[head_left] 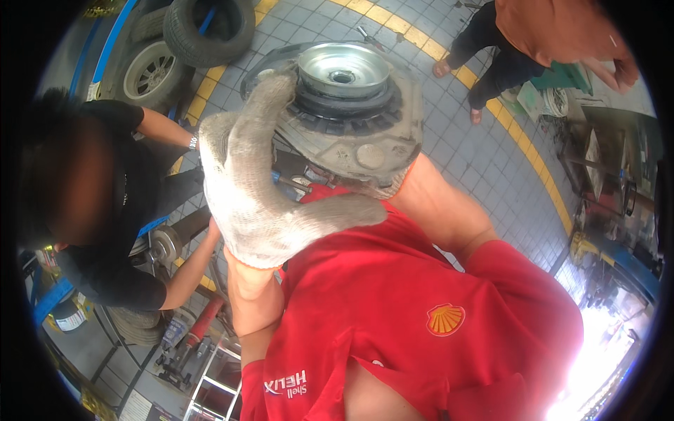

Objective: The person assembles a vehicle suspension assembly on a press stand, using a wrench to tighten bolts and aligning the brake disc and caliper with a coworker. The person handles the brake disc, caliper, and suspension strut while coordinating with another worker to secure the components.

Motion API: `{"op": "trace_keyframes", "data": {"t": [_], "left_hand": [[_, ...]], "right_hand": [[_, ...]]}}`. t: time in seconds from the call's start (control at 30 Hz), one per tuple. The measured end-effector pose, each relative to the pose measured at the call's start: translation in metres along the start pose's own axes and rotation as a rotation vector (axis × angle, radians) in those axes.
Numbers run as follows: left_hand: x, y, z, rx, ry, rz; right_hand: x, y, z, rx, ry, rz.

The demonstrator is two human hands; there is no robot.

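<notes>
My left hand (246,182), in a dirty off-white knit glove, is at the left of a dusty car part. One finger stretches up to the part's left edge and the thumb points right, wide apart. The part is a flat grey-brown plate (365,156) bearing a black toothed ring (344,116) and a shiny metal cup (342,70) with a hole in its centre. My right hand (392,184) goes under the plate's near right edge. Only some of its glove shows, and its fingers are hidden. A blue-handled tool (288,182) shows between my left thumb and the plate.
A person in black (105,203) bends close on the left, arms reaching beside my left hand. Another person (540,35) stands at the far right. Tyres (210,59) stand at the far left. A red cylinder (205,323) and a white metal frame (214,382) are at lower left.
</notes>
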State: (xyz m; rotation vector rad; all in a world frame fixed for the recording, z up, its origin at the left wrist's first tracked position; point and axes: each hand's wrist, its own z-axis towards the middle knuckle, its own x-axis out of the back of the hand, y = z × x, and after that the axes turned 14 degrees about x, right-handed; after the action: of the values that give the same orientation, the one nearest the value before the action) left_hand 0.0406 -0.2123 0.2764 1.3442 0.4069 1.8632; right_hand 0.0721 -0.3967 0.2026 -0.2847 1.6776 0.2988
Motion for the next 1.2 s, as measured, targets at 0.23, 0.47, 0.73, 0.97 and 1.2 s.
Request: {"op": "trace_keyframes", "data": {"t": [0.23,0.47,0.73,0.97,1.2], "left_hand": [[0.012,-0.015,0.020,-0.167,0.012,0.362],[-0.005,-0.016,0.016,-0.052,0.105,0.103],[-0.022,-0.047,0.009,0.516,0.151,-0.788],[-0.029,-0.064,0.008,0.987,0.119,-1.270],[-0.018,-0.067,-0.008,0.376,-0.043,-0.404]], "right_hand": [[-0.009,0.005,-0.012,0.054,-0.076,0.065],[-0.033,0.014,-0.019,0.128,0.194,-0.379],[-0.025,-0.013,-0.040,0.155,0.242,-0.851],[-0.028,-0.034,-0.029,0.514,0.093,-1.816],[-0.027,-0.027,-0.019,0.232,0.041,-1.621]]}}
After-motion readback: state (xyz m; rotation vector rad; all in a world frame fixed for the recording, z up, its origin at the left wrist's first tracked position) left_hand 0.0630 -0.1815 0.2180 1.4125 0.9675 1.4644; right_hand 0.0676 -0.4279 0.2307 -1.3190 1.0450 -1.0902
